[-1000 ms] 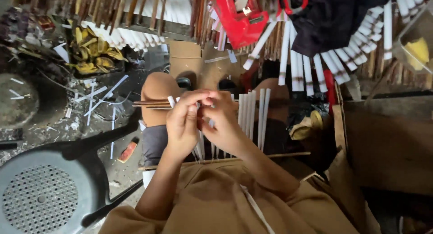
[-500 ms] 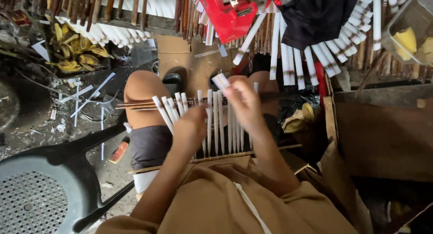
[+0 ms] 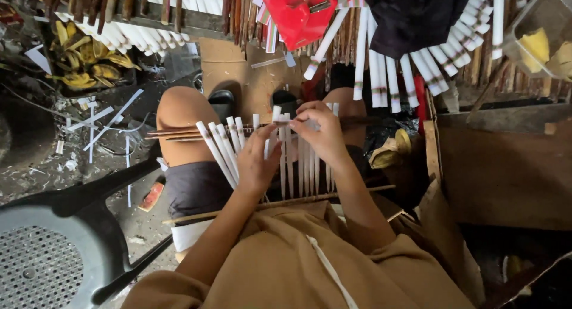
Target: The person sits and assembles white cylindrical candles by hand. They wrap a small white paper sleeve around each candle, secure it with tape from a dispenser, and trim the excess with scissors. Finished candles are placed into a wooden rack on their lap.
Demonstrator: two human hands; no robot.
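White paper strips (image 3: 298,160) lie side by side across my lap, fanned out between two thin wooden sticks: one stick (image 3: 202,132) runs across my knees at the far end, the other stick (image 3: 280,203) lies close to my waist. My left hand (image 3: 257,163) rests on the strips near the middle of the row, fingers loosely curled, thumb and fingertips pinching the top of one strip. My right hand (image 3: 325,133) sits just beside it, a little farther out, fingers bent together and closed on the upper end of another strip. The two hands nearly touch. On the left stands a dark plastic chair (image 3: 53,249), with paper scraps (image 3: 95,118) strewn on the ground beyond it. A red tool (image 3: 298,14) hangs above my knees among rows of finished white strips (image 3: 393,71).
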